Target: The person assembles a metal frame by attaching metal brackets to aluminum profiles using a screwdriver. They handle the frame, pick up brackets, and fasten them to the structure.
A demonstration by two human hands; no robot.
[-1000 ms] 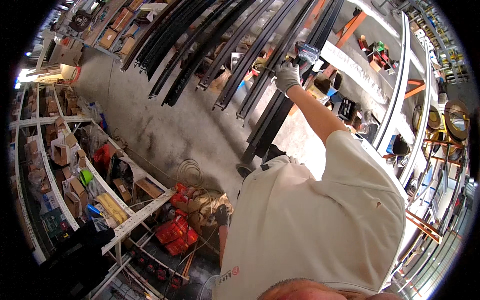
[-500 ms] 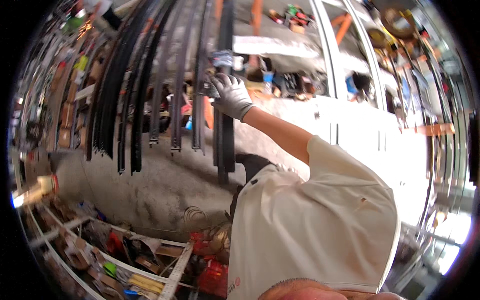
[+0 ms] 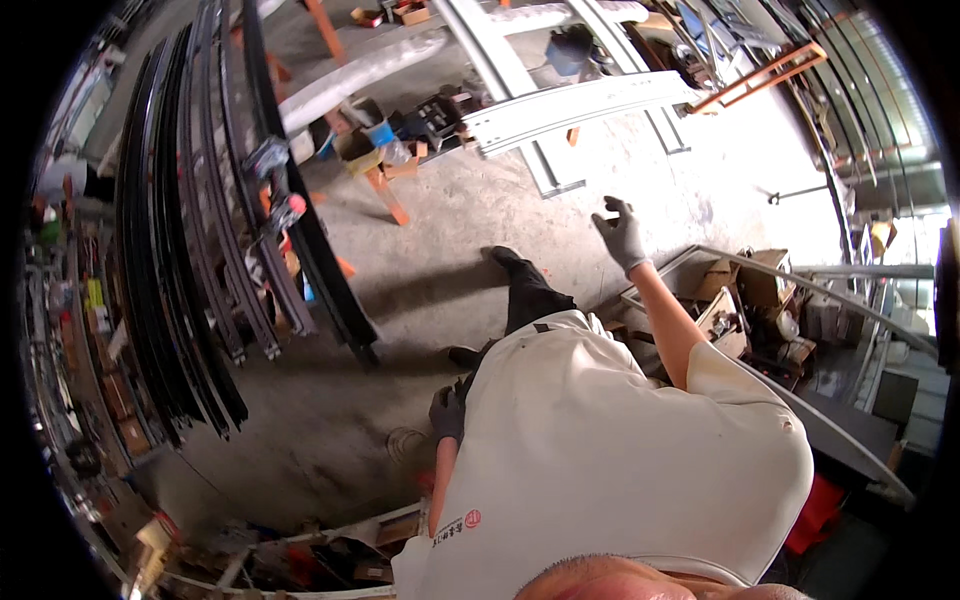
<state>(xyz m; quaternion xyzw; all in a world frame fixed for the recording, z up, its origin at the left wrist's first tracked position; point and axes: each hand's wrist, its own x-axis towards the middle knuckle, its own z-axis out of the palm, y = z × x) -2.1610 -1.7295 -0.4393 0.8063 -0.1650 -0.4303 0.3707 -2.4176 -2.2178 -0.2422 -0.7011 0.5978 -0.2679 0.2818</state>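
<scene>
Grey-gloved right hand (image 3: pixel 622 238) with fingers spread around nothing; left hand (image 3: pixel 447 412) beside pale shirt (image 3: pixel 620 440), closure and contents impossible to tell. Ahead of right hand, white profile (image 3: pixel 580 112) laid crosswise over white rails (image 3: pixel 490 50), seemingly for level support.

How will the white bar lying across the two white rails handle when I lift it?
The white bar is probably stiff, since it bridges both rails. Being long and narrow, it may dip if gripped near one end; its smooth-looking surface could slip.
</scene>
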